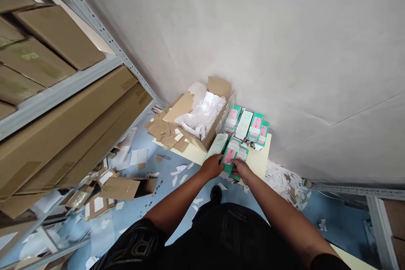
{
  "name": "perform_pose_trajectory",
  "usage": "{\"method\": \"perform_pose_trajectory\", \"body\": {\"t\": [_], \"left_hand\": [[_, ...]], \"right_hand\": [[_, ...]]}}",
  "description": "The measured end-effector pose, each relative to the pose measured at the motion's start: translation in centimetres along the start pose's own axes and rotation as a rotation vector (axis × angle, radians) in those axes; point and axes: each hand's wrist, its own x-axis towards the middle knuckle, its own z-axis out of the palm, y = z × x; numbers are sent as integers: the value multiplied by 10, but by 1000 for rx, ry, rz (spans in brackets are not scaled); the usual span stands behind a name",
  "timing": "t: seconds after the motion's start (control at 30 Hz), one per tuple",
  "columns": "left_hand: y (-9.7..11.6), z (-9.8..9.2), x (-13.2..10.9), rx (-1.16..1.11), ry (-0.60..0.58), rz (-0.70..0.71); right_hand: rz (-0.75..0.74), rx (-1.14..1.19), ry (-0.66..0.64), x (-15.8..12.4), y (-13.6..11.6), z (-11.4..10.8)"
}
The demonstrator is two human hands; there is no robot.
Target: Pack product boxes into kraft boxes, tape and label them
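Observation:
Both my hands reach down to a low pale yellow table (259, 162) by the wall. My left hand (212, 165) and my right hand (241, 170) are closed on a small stack of green boxes with pink fronts (234, 155) at the table's near edge. A pale green box (217, 144) lies just left of that stack, touching my left hand. Behind them stands a row of several more green and pink boxes (249, 125) against the wall.
An open cardboard box with clear plastic bags (202, 116) sits on the table's left. Cardboard scraps (164, 130) and paper bits litter the blue floor (177, 202). A metal shelf rack with long cartons (63, 135) stands at left. Shredded paper (281, 179) lies right.

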Motion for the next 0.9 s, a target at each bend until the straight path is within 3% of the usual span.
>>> {"method": "perform_pose_trajectory", "body": {"t": [0.17, 0.43, 0.57, 0.67, 0.77, 0.9], "left_hand": [[-5, -12, 5, -204, -46, 31], [0, -23, 2, -627, -40, 136], [5, -22, 13, -716, -4, -80], [15, -22, 24, -823, -146, -246], [30, -22, 27, -932, -284, -294], [51, -15, 25, -953, -356, -298]], "right_hand": [[59, 130, 13, 2, -14, 18], [43, 329, -174, -39, -29, 4], [-53, 254, -174, -58, -29, -3], [-138, 225, -144, -69, -31, -2], [-176, 269, -78, -77, -30, 0], [-214, 203, 102, -88, -23, -4]]}}
